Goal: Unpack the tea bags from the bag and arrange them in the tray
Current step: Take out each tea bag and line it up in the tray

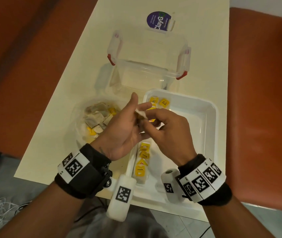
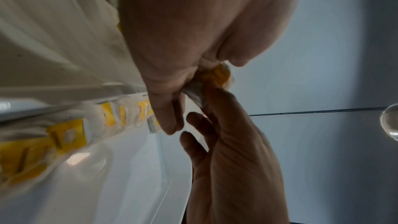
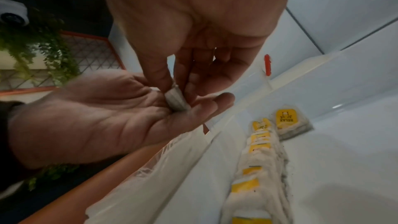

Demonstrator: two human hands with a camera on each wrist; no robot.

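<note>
Both hands are together above the near-left part of the white tray point(image 1: 212, 117). The left hand point(image 1: 119, 129) lies palm up with its fingers stretched out, and one tea bag point(image 1: 141, 115) sits on it at the base of the fingers. The right hand point(image 1: 169, 133) comes in from the other side, its thumb and forefinger pinching that tea bag point(image 3: 175, 99) by its top edge. From the left wrist, a yellow tag shows on the tea bag point(image 2: 215, 77) where the two hands meet.

Down in the tray, a row of tea bags point(image 1: 143, 158) runs along the left wall, overlapping one another, yellow tags up. Two more tea bags point(image 1: 159, 101) lie at the far-left corner.

Just left of the tray on the table point(image 1: 54, 134), the plastic bag point(image 1: 78, 121) lies open with a heap of tea bags inside. Beyond the tray stands a clear container point(image 1: 147, 66) with red latches, its lid point(image 1: 159, 21) lying farther back.
</note>
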